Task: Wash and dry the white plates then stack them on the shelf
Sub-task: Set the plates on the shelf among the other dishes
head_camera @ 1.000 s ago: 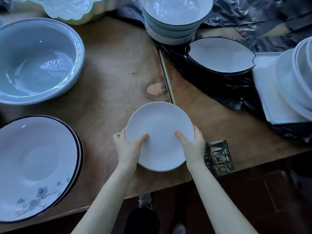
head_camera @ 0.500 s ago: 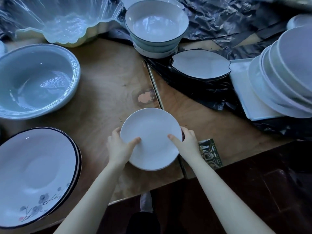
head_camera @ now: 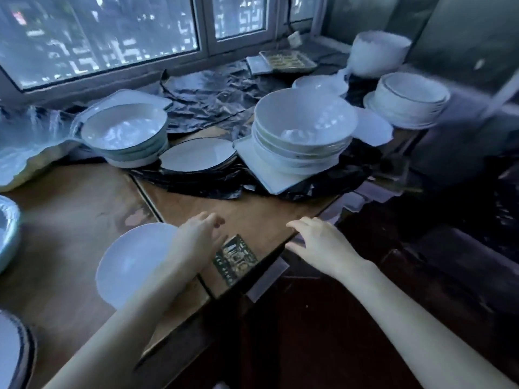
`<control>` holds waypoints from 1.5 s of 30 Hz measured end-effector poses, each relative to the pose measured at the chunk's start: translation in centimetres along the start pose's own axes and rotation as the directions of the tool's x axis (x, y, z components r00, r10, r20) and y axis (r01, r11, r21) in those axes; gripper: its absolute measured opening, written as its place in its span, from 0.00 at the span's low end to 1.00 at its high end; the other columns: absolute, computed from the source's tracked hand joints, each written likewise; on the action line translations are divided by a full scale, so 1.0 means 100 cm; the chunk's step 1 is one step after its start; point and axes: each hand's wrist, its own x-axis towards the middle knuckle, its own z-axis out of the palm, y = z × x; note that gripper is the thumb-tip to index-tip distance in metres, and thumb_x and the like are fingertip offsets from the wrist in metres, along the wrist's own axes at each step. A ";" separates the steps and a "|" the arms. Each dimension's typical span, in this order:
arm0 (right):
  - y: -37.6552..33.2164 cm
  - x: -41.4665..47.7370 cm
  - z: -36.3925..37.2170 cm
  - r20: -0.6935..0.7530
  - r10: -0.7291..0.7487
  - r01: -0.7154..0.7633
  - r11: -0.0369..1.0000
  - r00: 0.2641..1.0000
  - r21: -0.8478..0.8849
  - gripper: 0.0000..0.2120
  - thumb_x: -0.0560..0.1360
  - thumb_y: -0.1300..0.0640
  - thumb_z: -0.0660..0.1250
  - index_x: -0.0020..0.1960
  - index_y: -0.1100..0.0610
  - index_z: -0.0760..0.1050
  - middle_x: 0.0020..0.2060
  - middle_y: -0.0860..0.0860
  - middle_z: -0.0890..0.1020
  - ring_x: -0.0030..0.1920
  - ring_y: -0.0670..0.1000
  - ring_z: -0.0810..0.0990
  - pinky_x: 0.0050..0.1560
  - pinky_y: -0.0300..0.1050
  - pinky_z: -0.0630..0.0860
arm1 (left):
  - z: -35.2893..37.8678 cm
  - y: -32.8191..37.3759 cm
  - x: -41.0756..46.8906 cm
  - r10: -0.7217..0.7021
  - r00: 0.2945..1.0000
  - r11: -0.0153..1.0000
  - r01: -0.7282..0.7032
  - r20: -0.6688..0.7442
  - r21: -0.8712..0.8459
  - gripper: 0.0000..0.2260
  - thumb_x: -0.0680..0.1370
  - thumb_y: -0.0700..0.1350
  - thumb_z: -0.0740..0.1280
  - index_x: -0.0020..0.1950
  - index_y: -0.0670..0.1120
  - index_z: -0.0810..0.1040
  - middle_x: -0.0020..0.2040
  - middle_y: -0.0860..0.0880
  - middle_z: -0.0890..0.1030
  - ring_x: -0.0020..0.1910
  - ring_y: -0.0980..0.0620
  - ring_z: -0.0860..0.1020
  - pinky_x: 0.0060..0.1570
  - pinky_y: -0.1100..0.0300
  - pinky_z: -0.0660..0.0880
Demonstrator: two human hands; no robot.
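A small white plate [head_camera: 132,259] lies flat on the wooden table [head_camera: 70,226], near its front edge. My left hand [head_camera: 196,240] hovers just right of the plate, fingers extended and holding nothing; its forearm covers the plate's right rim. My right hand [head_camera: 320,242] is spread, palm down, over the table's right corner, empty as well. A stack of white bowls and plates [head_camera: 303,133] stands on a white square plate further back, with another white stack [head_camera: 407,99] at the far right.
A black-rimmed plate [head_camera: 196,158] lies on black plastic sheeting [head_camera: 213,88] mid-table. A bowl stack [head_camera: 126,136] sits left of it. A blue basin's edge [head_camera: 7,234] shows at the left, a dark-rimmed plate [head_camera: 11,352] at bottom left. A patterned card [head_camera: 234,259] lies between my hands. Windows behind.
Both hands let go of the small white plate, which now rests on the table, and they moved right. The view swung up and to the right, showing the window and more stacks.
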 end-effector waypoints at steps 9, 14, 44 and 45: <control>0.182 -0.279 -0.074 -0.231 0.441 -0.474 0.873 0.868 -0.114 0.25 0.81 0.41 0.61 0.74 0.50 0.68 0.66 0.47 0.76 0.66 0.50 0.73 0.64 0.47 0.71 | 0.090 0.332 -0.009 0.688 0.710 0.710 -0.701 0.148 0.066 0.13 0.78 0.51 0.65 0.61 0.49 0.76 0.55 0.48 0.78 0.56 0.44 0.77 0.52 0.52 0.71; 0.247 -0.511 -0.075 -0.297 0.813 -0.849 0.528 0.501 0.012 0.25 0.81 0.41 0.60 0.75 0.49 0.66 0.69 0.47 0.73 0.70 0.52 0.70 0.67 0.49 0.70 | 0.158 0.545 -0.086 0.936 0.300 0.309 -0.951 0.185 -0.018 0.16 0.80 0.52 0.63 0.67 0.53 0.73 0.60 0.51 0.77 0.61 0.48 0.75 0.60 0.53 0.71; 0.029 -1.241 0.067 -0.047 0.306 -0.302 -0.884 -0.951 0.356 0.23 0.77 0.42 0.66 0.70 0.47 0.72 0.63 0.46 0.78 0.65 0.51 0.74 0.62 0.49 0.72 | 0.286 0.994 -0.970 0.370 -0.917 -0.746 -0.199 -0.146 -0.635 0.15 0.79 0.52 0.63 0.65 0.54 0.74 0.58 0.53 0.79 0.59 0.50 0.76 0.56 0.54 0.73; 0.026 -1.262 0.074 -0.040 0.297 -0.291 -0.888 -0.954 0.356 0.23 0.77 0.41 0.66 0.70 0.46 0.72 0.63 0.46 0.78 0.65 0.51 0.74 0.62 0.48 0.72 | 0.288 0.996 -0.996 0.357 -0.921 -0.748 -0.184 -0.154 -0.638 0.15 0.79 0.53 0.63 0.65 0.54 0.74 0.58 0.53 0.79 0.59 0.50 0.76 0.56 0.54 0.73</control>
